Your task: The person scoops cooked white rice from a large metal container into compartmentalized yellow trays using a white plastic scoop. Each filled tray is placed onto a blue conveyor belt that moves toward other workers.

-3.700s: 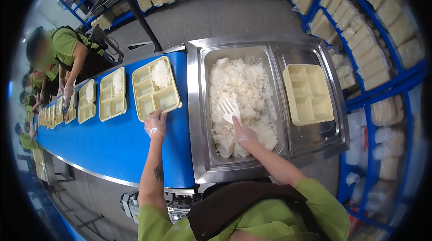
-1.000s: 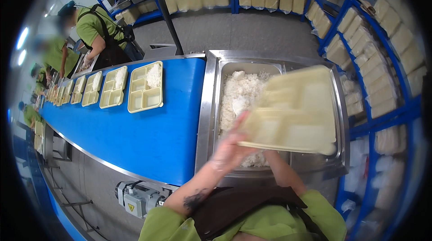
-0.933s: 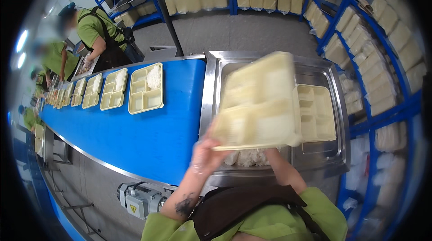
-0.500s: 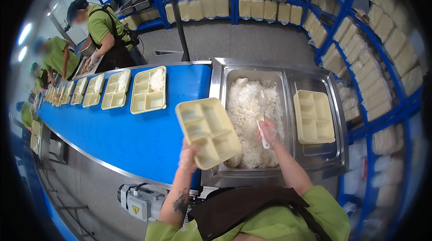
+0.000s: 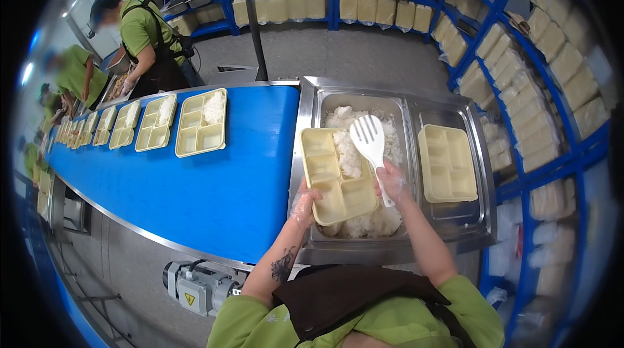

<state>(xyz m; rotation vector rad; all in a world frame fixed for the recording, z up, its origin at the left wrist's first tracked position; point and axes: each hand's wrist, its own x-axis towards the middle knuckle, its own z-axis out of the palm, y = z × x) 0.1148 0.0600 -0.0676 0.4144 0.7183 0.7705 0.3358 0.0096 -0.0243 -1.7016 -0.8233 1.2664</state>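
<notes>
A pale yellow compartment tray (image 5: pixel 327 193) is held at its left side by my left hand (image 5: pixel 304 203), gloved in clear plastic. White rice (image 5: pixel 348 157) fills its upper right compartment; the others show no food. My right hand (image 5: pixel 391 182), also gloved, grips the handle of a white slotted rice paddle (image 5: pixel 368 139), whose head lies over the tray's right edge beside that rice. Beneath both is a steel pan (image 5: pixel 404 218) of cooked rice (image 5: pixel 370 225), partly hidden by the tray. Right of the pan, another yellow compartment tray (image 5: pixel 448 163) rests on a steel lid.
Along the blue conveyor belt (image 5: pixel 214 198) stands a row of yellow trays, the nearest tray (image 5: pixel 201 121) holding rice. Co-workers (image 5: pixel 149 42) in green shirts stand at the far left. Blue racks (image 5: pixel 481 62) with wrapped tray stacks line the back and right. A motor (image 5: pixel 198 287) sits below the belt.
My left hand has brought the tray rightward over the rice pan. Rice now lies in one compartment, and the paddle has come up from the pan to the tray. Belt trays sit slightly further left.
</notes>
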